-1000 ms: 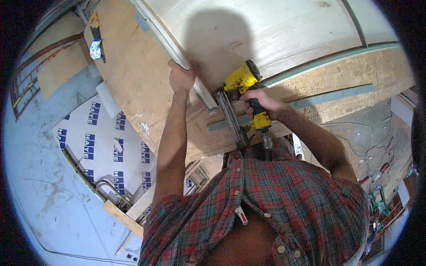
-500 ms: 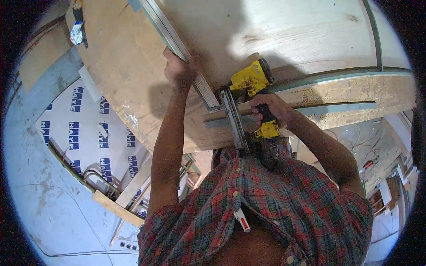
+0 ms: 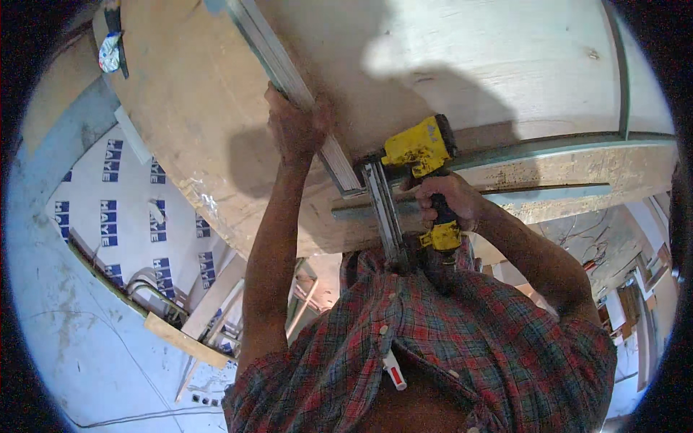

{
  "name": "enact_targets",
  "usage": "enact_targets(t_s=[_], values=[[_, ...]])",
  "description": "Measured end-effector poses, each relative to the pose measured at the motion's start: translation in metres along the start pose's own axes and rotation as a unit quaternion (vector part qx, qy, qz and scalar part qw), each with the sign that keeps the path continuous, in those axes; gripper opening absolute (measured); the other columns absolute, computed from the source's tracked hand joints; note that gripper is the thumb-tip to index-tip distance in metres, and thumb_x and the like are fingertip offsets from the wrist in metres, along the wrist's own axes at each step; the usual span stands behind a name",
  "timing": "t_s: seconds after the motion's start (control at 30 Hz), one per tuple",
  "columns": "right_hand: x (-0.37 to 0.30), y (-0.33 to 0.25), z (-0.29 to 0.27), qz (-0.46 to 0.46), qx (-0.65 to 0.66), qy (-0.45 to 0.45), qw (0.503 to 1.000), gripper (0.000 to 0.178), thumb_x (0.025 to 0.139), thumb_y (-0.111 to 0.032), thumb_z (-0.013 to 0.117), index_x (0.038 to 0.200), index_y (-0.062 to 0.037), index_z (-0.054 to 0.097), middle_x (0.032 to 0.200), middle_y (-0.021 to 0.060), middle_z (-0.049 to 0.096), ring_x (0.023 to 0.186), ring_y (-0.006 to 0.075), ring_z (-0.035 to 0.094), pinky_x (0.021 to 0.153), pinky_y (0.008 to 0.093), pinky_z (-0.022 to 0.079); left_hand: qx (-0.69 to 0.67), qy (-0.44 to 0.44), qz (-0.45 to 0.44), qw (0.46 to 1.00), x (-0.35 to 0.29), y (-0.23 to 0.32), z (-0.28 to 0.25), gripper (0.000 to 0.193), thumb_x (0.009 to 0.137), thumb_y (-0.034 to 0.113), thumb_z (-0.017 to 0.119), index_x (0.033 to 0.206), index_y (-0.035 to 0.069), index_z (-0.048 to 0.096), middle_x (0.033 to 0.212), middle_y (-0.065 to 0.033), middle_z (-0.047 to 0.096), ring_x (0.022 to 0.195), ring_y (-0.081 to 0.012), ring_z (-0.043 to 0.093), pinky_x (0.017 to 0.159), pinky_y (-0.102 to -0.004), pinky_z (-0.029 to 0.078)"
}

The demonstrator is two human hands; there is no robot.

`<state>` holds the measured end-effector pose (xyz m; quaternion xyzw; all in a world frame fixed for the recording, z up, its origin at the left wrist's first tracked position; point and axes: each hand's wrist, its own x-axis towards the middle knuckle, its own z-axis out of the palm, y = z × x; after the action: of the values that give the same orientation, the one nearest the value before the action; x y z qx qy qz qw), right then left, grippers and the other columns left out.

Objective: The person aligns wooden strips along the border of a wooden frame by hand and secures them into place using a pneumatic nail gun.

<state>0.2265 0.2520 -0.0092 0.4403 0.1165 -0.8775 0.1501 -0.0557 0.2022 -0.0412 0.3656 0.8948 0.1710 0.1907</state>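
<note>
My left hand point(image 3: 298, 130) is closed around a long, pale, layered strip point(image 3: 278, 61) that runs diagonally over the wooden work surface. In my right hand point(image 3: 453, 200) is a yellow and black nail gun point(image 3: 417, 148), gripped by its dark handle. Its long metal magazine point(image 3: 385, 213) points back toward my shirt. The gun's nose sits close to the strip's near end; whether they touch I cannot tell. Beneath the magazine, a thin grey-green strip point(image 3: 354, 212) lies across the board near its front edge.
A large pale plywood panel point(image 3: 498, 54) with grey-green edging lies beyond my hands. At the far left rests a dark-handled tool point(image 3: 113, 20) beside a crumpled wrapper point(image 3: 109, 54). Below the left edge are a printed white sheet point(image 3: 133, 209), loose boards point(image 3: 186, 340) and cables on the floor.
The nail gun and my right hand have shifted slightly down and to the right. My left hand keeps its hold on the layered strip. The whole view has moved a little.
</note>
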Motion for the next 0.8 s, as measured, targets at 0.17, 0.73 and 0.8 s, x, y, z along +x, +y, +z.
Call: enact_targets(t_s=[0.17,0.73,0.8], values=[[0.025,0.015,-0.018,-0.097,-0.01,-0.065,0.993,0.017,0.085,-0.02,0.067,0.083,-0.0069,0.057,0.069,0.0055,0.056,0.059,0.0177,0.058,0.057,0.0363,0.053,-0.039,0.008,0.014,0.999,0.0,-0.001,-0.004,0.081,0.077,0.037,0.077,0.134,-0.001,0.034,0.109,-0.0293,0.064,0.097,-0.0476,0.065,0.083,-0.054,0.052],[0.046,-0.041,-0.001,-0.108,0.023,-0.053,0.992,0.017,0.085,-0.02,0.06,0.092,-0.0055,0.055,0.068,0.0009,0.052,0.055,0.0142,0.054,0.055,0.0347,0.052,0.139,-0.066,0.022,0.988,0.101,0.033,-0.038,0.062,0.084,0.034,0.069,0.115,-0.006,0.032,0.096,-0.0308,0.067,0.091,-0.0446,0.068,0.082,-0.0496,0.053],[0.038,-0.049,0.004,-0.072,0.018,-0.06,0.995,0.021,0.085,-0.019,0.061,0.099,-0.0043,0.057,0.067,0.0004,0.051,0.055,0.014,0.054,0.054,0.0351,0.052,0.146,-0.07,0.026,0.987,0.102,0.028,-0.035,0.061,0.084,0.033,0.069,0.114,-0.006,0.031,0.093,-0.0304,0.067,0.088,-0.0455,0.068,0.08,-0.0501,0.054]])
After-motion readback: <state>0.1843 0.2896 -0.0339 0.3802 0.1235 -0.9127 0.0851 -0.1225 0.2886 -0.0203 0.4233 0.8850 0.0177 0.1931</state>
